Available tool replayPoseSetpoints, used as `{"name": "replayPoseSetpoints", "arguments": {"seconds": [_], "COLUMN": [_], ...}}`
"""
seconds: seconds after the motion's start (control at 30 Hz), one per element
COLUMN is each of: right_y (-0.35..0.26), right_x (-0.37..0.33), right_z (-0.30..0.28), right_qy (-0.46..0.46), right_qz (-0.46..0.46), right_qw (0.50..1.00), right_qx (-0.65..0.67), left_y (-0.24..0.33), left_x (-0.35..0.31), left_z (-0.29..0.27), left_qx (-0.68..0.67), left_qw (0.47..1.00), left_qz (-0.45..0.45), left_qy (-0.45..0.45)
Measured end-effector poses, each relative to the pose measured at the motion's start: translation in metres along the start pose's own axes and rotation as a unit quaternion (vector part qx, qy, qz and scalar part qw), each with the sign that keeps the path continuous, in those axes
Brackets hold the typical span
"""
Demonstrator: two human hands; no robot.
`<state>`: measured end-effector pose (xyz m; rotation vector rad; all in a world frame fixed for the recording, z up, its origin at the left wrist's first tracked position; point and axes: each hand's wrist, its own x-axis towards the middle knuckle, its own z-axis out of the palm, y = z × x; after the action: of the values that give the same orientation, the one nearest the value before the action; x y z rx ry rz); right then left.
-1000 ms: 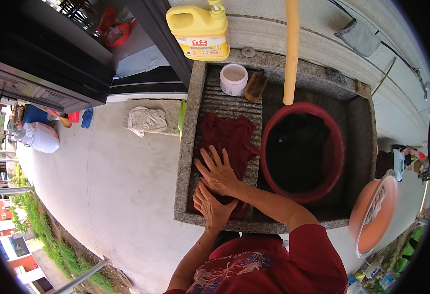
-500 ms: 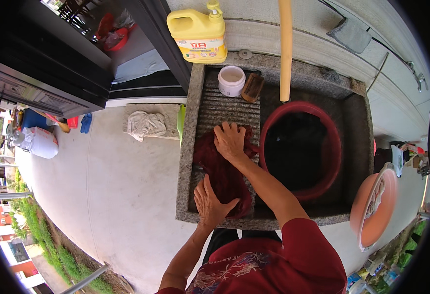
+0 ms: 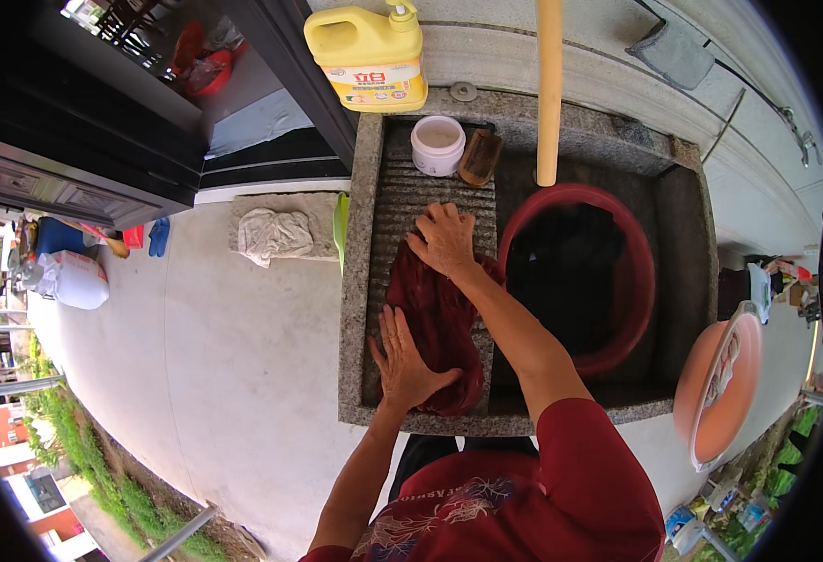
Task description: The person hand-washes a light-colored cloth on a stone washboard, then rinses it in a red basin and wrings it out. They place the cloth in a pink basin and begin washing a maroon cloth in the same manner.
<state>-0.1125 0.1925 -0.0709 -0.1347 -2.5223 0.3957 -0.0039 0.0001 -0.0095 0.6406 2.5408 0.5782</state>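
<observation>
A wet dark red cloth (image 3: 433,314) lies bunched lengthwise on the ridged washboard (image 3: 413,201) of a stone sink. My left hand (image 3: 406,361) rests on its near left part, fingers spread flat and thumb pointing right. At the cloth's far end, my right hand (image 3: 446,242) presses down with fingers apart and slightly bent, their tips over the ridges. What lies beneath the right palm is hidden. Beyond that hand stand a white tub (image 3: 437,146) and a brown scrubbing brush (image 3: 480,156).
Right of the washboard, a red basin (image 3: 644,281) of dark water sits in the stone sink (image 3: 360,281). A yellow pump jug (image 3: 374,56) stands behind, and a tan pipe (image 3: 548,94) hangs over the sink. An orange basin (image 3: 722,431) is at the right.
My right hand has slid a little farther from me along the washboard. The cloth's far part has shifted right and bunched narrower. My left hand has moved slightly away from me.
</observation>
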Motion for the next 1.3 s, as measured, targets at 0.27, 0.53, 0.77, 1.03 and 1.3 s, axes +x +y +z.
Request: {"name": "replayPoseSetpoints", "arguments": {"seconds": [0.27,0.53,0.77,1.03,1.3], "right_y": [-0.052,-0.042,-0.038,-0.049,0.02], "right_x": [-0.053,-0.007,-0.034,-0.045,-0.029], "right_z": [-0.05,-0.023,-0.041,-0.03,-0.03], "right_qy": [-0.076,-0.197,-0.056,-0.072,-0.033], "right_qz": [-0.128,-0.114,-0.1,0.142,0.056], "right_qw": [0.982,0.969,0.987,0.985,0.997], "right_qx": [0.112,0.094,0.114,0.064,0.044], "left_y": [-0.002,-0.012,-0.004,-0.004,0.004], "left_x": [0.012,0.006,0.01,0.01,0.011], "left_z": [-0.004,0.007,0.002,-0.002,0.0], "left_qx": [0.077,-0.017,0.054,0.021,0.053], "left_qw": [0.993,1.0,0.998,0.998,0.997], "left_qz": [0.007,0.006,0.007,-0.035,-0.006], "left_qy": [-0.084,0.014,-0.02,-0.043,-0.051]}}
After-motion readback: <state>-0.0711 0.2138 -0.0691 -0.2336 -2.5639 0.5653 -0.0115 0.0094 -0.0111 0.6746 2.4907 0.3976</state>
